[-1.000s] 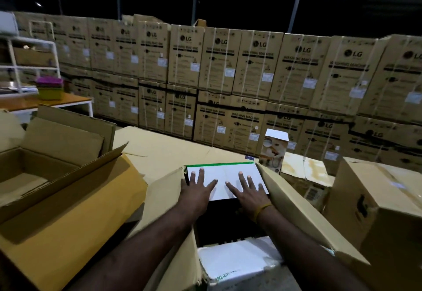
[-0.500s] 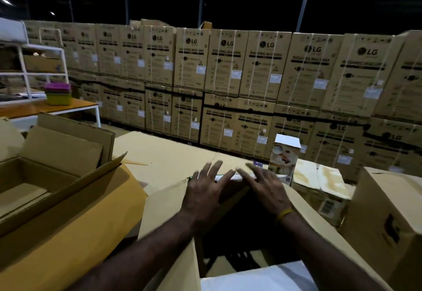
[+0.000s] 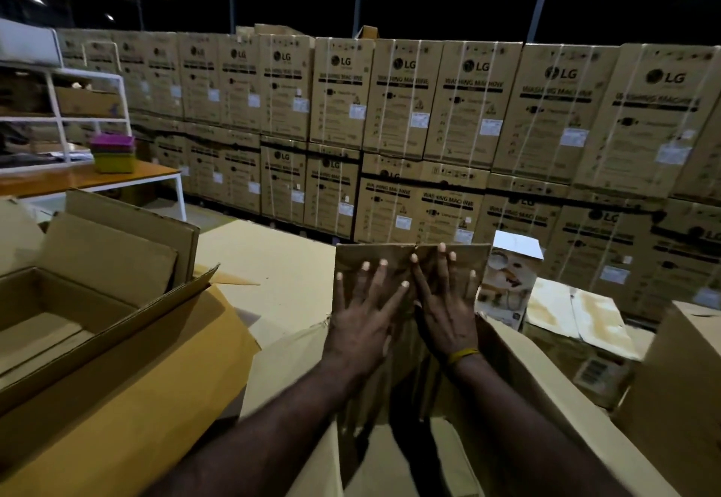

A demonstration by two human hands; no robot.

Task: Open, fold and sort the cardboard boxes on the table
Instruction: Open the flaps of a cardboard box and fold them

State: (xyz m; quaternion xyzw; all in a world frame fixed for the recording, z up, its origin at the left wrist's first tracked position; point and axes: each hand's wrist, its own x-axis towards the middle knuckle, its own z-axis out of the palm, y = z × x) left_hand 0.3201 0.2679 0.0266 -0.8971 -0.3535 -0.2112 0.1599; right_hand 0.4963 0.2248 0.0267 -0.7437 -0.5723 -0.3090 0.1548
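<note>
Dim warehouse; stacked cartons [image 3: 405, 106], white shelf [image 3: 58, 114].

You have one view only, from the camera on your head, so no second view shares any of the scene. It looks forward and slightly down from above your forearms, close over the near edge of the table [image 3: 273, 262]. Your left hand [image 3: 363, 325] and right hand [image 3: 444, 313] sit low at centre, near the lens. Past the table's far edge it faces a wall of stacked cartons [image 3: 390, 114], well apart. The wide lens bends straight lines near the frame's edges.
</note>
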